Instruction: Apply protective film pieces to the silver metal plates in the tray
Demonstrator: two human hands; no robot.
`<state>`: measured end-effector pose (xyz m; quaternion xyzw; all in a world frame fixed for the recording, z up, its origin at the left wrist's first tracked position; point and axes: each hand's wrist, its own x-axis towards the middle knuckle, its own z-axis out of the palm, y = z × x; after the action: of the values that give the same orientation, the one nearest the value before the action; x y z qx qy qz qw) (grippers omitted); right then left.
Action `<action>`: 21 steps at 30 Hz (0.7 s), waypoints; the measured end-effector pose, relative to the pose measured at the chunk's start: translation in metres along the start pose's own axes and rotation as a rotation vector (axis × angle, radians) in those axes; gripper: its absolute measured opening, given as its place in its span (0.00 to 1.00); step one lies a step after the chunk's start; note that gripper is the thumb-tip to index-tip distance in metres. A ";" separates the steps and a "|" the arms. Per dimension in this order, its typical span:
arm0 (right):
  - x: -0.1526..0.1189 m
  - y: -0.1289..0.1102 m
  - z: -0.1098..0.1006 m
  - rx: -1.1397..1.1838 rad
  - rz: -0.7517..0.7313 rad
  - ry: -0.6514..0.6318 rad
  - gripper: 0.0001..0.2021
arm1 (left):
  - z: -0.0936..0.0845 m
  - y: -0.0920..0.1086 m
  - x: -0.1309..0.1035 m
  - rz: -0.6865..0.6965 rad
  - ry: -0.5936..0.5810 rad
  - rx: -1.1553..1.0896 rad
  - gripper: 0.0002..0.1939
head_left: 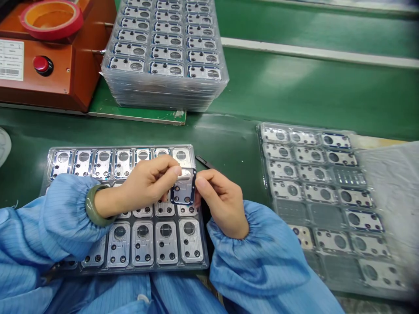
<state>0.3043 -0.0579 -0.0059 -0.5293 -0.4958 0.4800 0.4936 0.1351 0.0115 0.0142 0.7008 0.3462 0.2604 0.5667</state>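
A small silver metal plate (183, 189) with a blue rim and round holes is held up above the near tray (127, 271). My right hand (222, 198) pinches its right edge between thumb and fingers. Thumb and forefinger of my left hand (147, 179) are pressed together at the plate's upper left corner; whatever lies between those fingertips is hidden. Beneath both hands, the clear plastic tray carries rows of similar plates, some with blue rims. My left forearm and hand cover part of those rows.
To the right lies another tray (266, 174) of plates with some bare pockets, partly under a whitish sheet (393, 183). A tall stack of filled trays (165, 89) stands behind. An orange machine (78, 83) bears a tape roll (52, 32). A black tool (203, 162) lies near my right hand.
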 end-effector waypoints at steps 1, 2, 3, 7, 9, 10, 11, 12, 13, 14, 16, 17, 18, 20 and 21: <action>0.000 0.000 0.000 0.016 0.005 0.014 0.13 | 0.000 0.000 0.000 0.016 -0.026 0.018 0.10; 0.000 0.001 0.000 0.025 0.013 0.024 0.13 | 0.000 0.001 0.000 0.027 -0.045 0.037 0.10; 0.000 0.001 0.001 0.030 0.019 0.027 0.13 | 0.000 0.001 0.000 0.031 -0.056 0.052 0.10; 0.001 0.004 0.001 0.050 0.011 0.030 0.14 | 0.001 0.000 -0.001 0.040 -0.102 0.074 0.10; 0.001 0.005 0.001 0.038 0.008 0.031 0.14 | 0.001 0.000 -0.001 0.051 -0.131 0.063 0.10; 0.001 0.004 0.001 0.028 0.009 0.034 0.14 | 0.001 0.000 -0.001 0.046 -0.142 0.050 0.10; 0.001 0.004 0.001 0.018 0.012 0.038 0.14 | 0.002 -0.001 0.000 0.034 -0.147 0.032 0.11; 0.001 0.003 0.001 0.013 0.013 0.047 0.14 | 0.002 -0.001 0.000 0.015 -0.149 0.009 0.11; 0.001 0.002 0.001 0.011 0.014 0.055 0.15 | 0.002 -0.001 0.000 -0.007 -0.150 -0.010 0.12; 0.001 0.002 0.000 0.012 0.014 0.056 0.15 | 0.002 -0.002 0.000 -0.027 -0.146 -0.024 0.12; 0.000 0.001 0.000 0.021 0.015 0.022 0.14 | 0.002 -0.003 0.000 -0.059 -0.118 -0.041 0.12; 0.000 0.001 -0.001 0.026 0.019 -0.005 0.12 | 0.002 -0.003 0.001 -0.072 -0.097 -0.046 0.11; 0.000 0.001 -0.001 0.031 0.026 -0.030 0.10 | 0.002 -0.004 0.001 -0.081 -0.078 -0.053 0.11; 0.000 0.003 -0.001 0.030 0.042 -0.053 0.07 | 0.001 -0.004 0.002 -0.061 -0.047 -0.076 0.12; 0.000 0.004 0.000 0.017 0.041 -0.051 0.06 | 0.001 -0.004 0.002 -0.032 -0.034 -0.084 0.12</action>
<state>0.3049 -0.0584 -0.0097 -0.5226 -0.4931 0.5075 0.4755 0.1364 0.0129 0.0102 0.6752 0.3364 0.2536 0.6055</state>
